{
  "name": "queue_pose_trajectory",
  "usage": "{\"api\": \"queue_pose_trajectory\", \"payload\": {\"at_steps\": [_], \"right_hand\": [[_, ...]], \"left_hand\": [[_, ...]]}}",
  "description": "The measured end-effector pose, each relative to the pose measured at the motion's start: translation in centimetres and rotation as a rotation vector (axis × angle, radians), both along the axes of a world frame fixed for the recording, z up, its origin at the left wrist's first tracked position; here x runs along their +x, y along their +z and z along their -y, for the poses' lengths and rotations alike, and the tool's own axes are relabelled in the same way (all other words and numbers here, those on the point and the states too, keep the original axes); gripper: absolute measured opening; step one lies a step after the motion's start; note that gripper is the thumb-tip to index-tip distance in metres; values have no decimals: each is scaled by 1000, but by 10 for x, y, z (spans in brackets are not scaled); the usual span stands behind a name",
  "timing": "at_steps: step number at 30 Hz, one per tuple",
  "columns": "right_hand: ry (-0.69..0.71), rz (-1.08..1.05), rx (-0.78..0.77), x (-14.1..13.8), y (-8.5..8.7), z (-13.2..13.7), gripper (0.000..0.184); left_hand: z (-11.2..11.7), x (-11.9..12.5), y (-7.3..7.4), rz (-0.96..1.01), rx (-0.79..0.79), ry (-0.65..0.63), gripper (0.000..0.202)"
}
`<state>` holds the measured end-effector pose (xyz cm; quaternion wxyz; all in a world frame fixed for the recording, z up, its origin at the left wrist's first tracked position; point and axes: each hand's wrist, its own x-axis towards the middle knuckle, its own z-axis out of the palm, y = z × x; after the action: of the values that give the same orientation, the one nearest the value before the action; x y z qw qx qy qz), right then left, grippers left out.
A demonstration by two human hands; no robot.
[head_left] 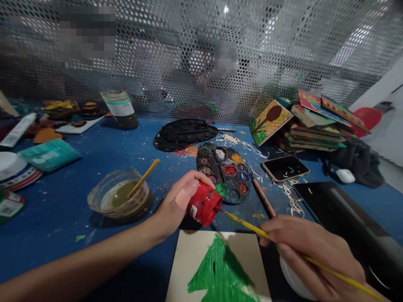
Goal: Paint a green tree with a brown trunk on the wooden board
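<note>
My left hand point(181, 195) is wrapped round a small jar of red paint point(203, 205), tilted so that its mouth faces right. Between the fingers of my right hand point(308, 247) is a yellow paintbrush point(248, 225), its tip at the jar's mouth. Below the jar lies a pale board point(184, 260) with a green painted tree point(217, 268) on it. Just behind the jar rests a dark paint palette point(226, 172) with several colour wells. A white round thing point(292, 272) is partly hidden under my right hand.
To the left stands a bowl of murky water point(119, 195) with a brush in it. Another brush point(262, 195) leans by the palette. A phone point(286, 167), a black laptop-like slab point(346, 218) and stacked painted boards point(317, 121) are at right. Perforated metal point(189, 63) rises behind.
</note>
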<state>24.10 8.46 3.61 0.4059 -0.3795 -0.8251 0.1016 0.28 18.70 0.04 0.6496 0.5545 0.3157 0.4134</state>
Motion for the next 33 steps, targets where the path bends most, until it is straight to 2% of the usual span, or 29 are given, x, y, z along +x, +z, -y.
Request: {"api": "queue_pose_trajectory", "payload": {"at_steps": [4,10,15,22,27,30,33], "right_hand": [[-25,-130,-104,-3,0,1,33],[-56,-341,-300,-8,-10,2,27],[-89,-601,-482,-13,-15,2,18],[-93,-1022,-788,-24,-14,-7,16],[-162,-1280,-977,-25,-14,-20,23],[-276,-1386,-951,-15,-15,-33,29],[-370,-1334,-755,3,-20,-48,28]], "left_hand": [[0,-3,-1,18,40,3,29],[1,-4,-1,45,70,8,29],[0,-4,-2,80,65,16,27],[0,-4,1,109,39,34,29],[-2,-2,2,141,-6,63,31],[-5,0,3,141,-67,97,34],[-6,3,5,116,-159,143,35]]}}
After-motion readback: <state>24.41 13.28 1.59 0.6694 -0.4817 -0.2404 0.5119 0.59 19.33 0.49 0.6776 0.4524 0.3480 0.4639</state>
